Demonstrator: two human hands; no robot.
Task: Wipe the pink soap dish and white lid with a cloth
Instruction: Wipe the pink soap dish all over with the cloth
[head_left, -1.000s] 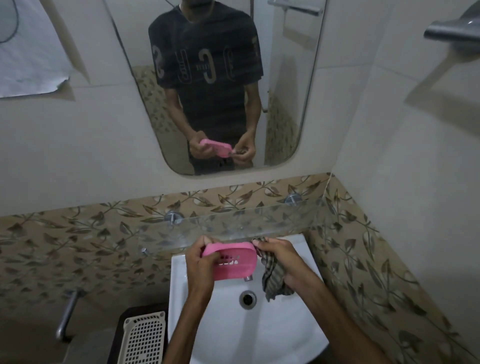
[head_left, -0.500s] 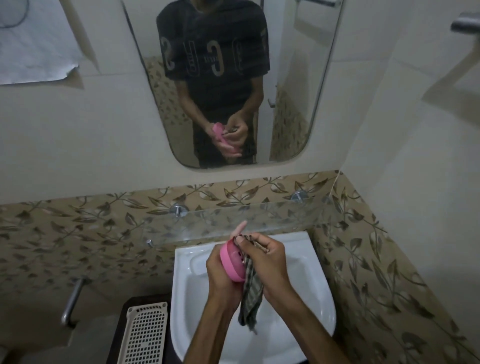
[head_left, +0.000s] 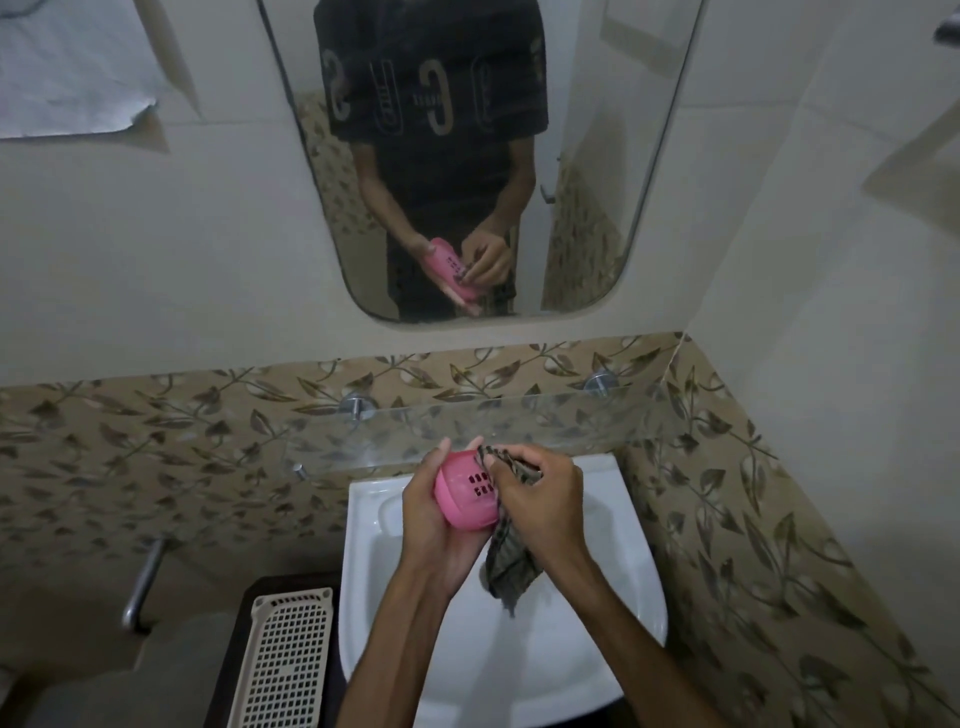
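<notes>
My left hand (head_left: 434, 519) grips the pink soap dish (head_left: 465, 493) above the white sink (head_left: 613, 597), its slotted underside turned toward me. My right hand (head_left: 543, 499) holds a checked dark cloth (head_left: 511, 564) and presses part of it against the right edge of the dish. The rest of the cloth hangs down over the basin. No white lid shows in this view. The mirror (head_left: 597, 156) reflects both hands, the dish and the cloth.
A glass shelf (head_left: 571, 421) runs along the wall just beyond my hands. A cream perforated basket (head_left: 283, 660) stands left of the sink on a dark surface. A metal handle (head_left: 143, 582) sticks out lower left. Leaf-patterned tiles line the walls.
The dish was first held flat and broadside, then turned edge-on; now its slotted underside faces me. My right hand has brought the cloth up against the dish. The camera has tilted downward.
</notes>
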